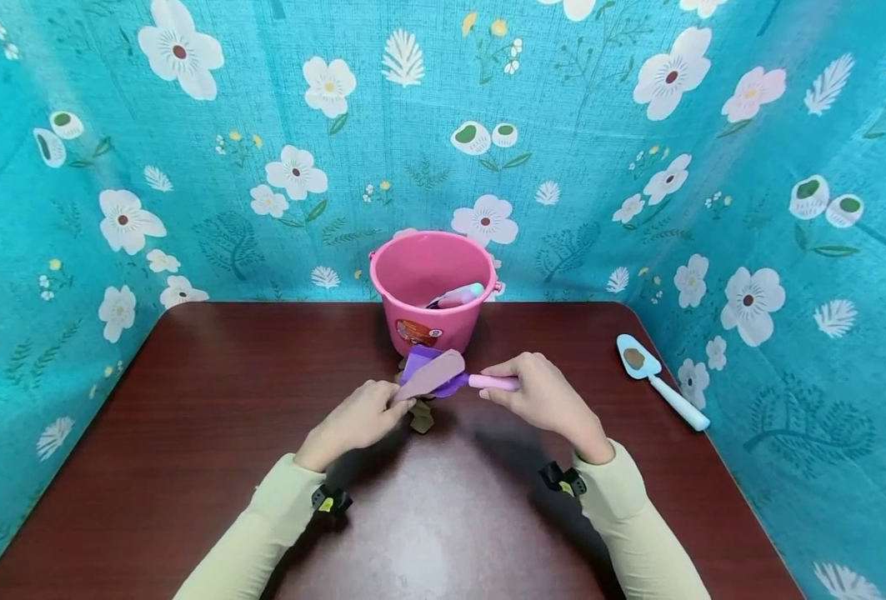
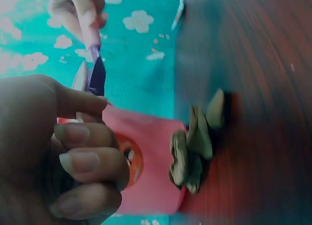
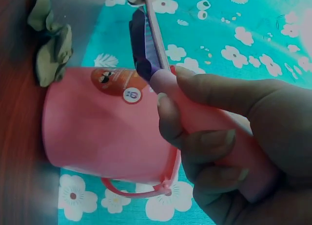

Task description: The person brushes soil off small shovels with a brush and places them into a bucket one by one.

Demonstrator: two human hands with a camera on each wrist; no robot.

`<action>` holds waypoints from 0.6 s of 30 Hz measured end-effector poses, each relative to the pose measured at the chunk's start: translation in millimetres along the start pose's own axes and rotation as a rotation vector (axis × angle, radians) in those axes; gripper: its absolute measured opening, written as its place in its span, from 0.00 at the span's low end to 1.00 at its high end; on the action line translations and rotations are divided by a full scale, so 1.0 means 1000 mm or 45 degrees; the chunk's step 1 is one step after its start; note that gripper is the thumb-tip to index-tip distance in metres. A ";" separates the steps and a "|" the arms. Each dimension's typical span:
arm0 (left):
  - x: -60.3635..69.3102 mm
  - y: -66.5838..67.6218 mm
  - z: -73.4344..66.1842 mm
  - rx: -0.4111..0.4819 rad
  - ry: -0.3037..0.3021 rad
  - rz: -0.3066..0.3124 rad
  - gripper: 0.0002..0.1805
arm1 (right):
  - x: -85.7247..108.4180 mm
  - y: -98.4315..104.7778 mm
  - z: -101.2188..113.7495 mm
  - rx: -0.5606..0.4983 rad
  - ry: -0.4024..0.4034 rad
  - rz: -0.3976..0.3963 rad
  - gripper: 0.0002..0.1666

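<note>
Cloth (image 1: 412,167) in turquoise, printed with white flowers and leaves, hangs along the far, left and right edges of a dark red-brown tabletop (image 1: 187,433). By the middle of the tabletop's far edge stands a pink bucket (image 1: 427,267), upright, with an orange sticker (image 1: 417,333) on the side facing the person; a slim pinkish item (image 1: 461,296) with a mint tip leans inside it. Two pale cream sleeves (image 1: 270,508) reach in over the near edge. The right hand (image 1: 543,396) has its fingers and thumb wrapped round the pink handle of a purple scoop (image 1: 422,360), which is held up just before the bucket, nearer the far edge than the near one. Close to the far right corner lies a pale blue trowel (image 1: 675,400), its handle running along the right edge. The left hand (image 1: 360,417), fingers curled, grips a flat mauve blade (image 1: 435,372) that slants across the scoop in the head view; whether the two touch is unclear. Crumpled olive-brown pieces (image 1: 422,417) lie on the tabletop by the bucket's base. Black wrist cameras (image 1: 330,500) sit at both cuffs. A small brown patch (image 1: 633,358) shows on the trowel's head.
</note>
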State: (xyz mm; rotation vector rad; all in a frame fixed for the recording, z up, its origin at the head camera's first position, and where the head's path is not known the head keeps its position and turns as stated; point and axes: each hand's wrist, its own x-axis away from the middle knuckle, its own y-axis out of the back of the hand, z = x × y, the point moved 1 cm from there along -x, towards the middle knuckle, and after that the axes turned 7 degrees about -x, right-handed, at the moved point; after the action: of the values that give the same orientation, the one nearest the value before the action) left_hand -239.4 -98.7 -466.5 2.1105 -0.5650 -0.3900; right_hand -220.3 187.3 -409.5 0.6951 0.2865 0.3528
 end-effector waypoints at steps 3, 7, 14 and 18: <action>0.000 0.002 0.009 -0.063 0.079 -0.046 0.18 | 0.001 0.001 -0.001 0.010 -0.034 0.002 0.18; 0.002 0.009 0.023 -0.062 0.176 -0.081 0.18 | 0.004 0.004 -0.005 0.025 -0.086 -0.021 0.20; 0.011 0.016 0.011 -0.100 0.150 -0.142 0.16 | 0.006 0.005 -0.012 0.009 -0.102 -0.029 0.21; 0.011 0.007 -0.008 -0.024 0.027 -0.091 0.15 | 0.004 0.001 -0.011 -0.029 -0.055 -0.011 0.19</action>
State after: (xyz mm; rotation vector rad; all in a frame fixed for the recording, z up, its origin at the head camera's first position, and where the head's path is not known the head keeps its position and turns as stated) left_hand -228.3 -102.5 -456.9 2.1183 -0.4732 -0.4111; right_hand -220.5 195.5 -417.5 0.6781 0.2442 0.3320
